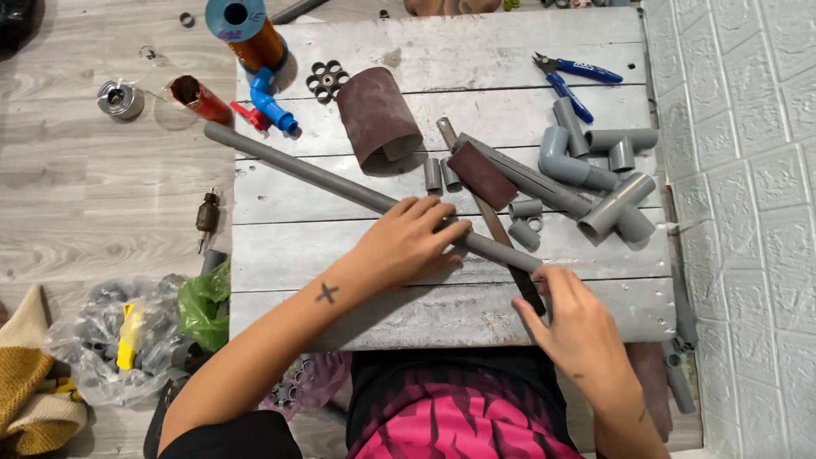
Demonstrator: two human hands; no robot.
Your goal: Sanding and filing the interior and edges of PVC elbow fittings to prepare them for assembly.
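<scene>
We see a long grey plastic pipe (340,185) lying diagonally across the tabletop (357,246), pinned near its lower end. A black-handled file (501,242) crosses under that end, handle nearest us.

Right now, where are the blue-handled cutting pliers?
In the head view, the blue-handled cutting pliers lie at the far right of the grey wooden board, just beyond the grey pipe fittings.

sandpaper roll (378,117): brown, up beyond left hand
sandpaper block (481,175): just above left fingertips
blue pliers (571,75): far up from right hand
grey pipe fittings (599,174): cluster above right hand
blue tap (272,102): up-left of left hand
copper wire spool (246,30): beyond tap
green bag (205,304): left of left forearm
screwdriver (206,218): on floor, left of left hand
</scene>
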